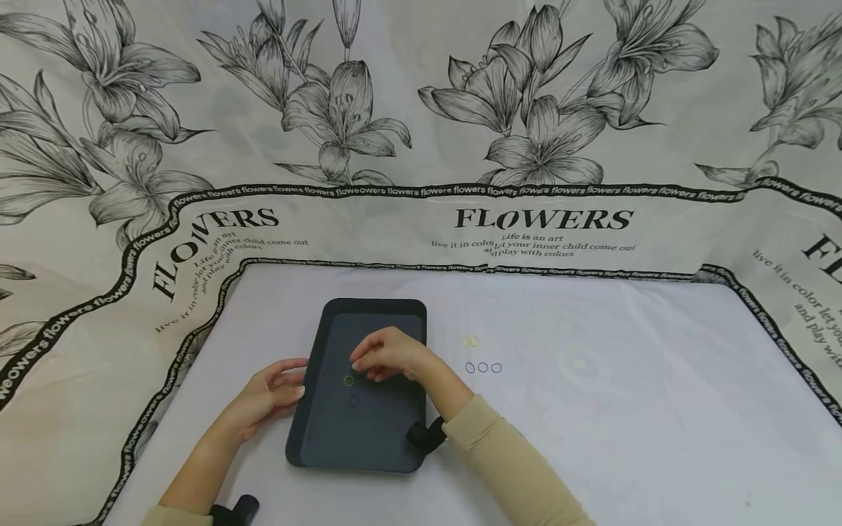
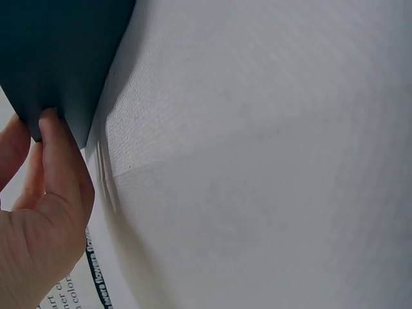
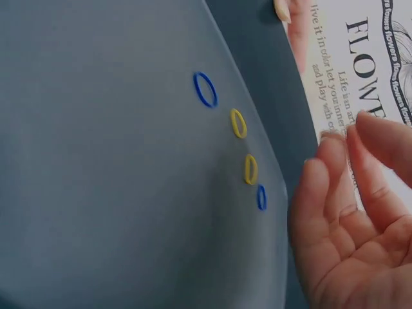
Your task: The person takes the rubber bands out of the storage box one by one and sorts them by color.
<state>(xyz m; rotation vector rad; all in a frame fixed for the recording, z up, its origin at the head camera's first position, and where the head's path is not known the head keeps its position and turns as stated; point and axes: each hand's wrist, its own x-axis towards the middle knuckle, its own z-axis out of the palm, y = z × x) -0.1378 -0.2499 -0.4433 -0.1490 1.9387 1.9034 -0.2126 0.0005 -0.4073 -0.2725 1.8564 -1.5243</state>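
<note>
A dark grey rectangular tray (image 1: 388,446) lies on the white cloth. My left hand (image 1: 270,398) grips its left rim, thumb and fingers on either side of the edge in the left wrist view. My right hand (image 1: 393,353) hovers over the tray with loosely curled fingers, nothing visible between them. In the right wrist view, a row on the tray floor holds a larger blue ring (image 3: 214,98), two yellow rings (image 3: 234,123) and a small blue ring (image 3: 259,197). The head view shows just a yellow and a blue one; the right hand hides the others.
On the white cloth (image 1: 625,409) right of the tray, two yellow rings (image 1: 464,342) lie side by side, with three blue rings (image 1: 479,368) in a row nearer me. A flower-printed cloth (image 1: 395,161) with lettering rises behind and at the sides.
</note>
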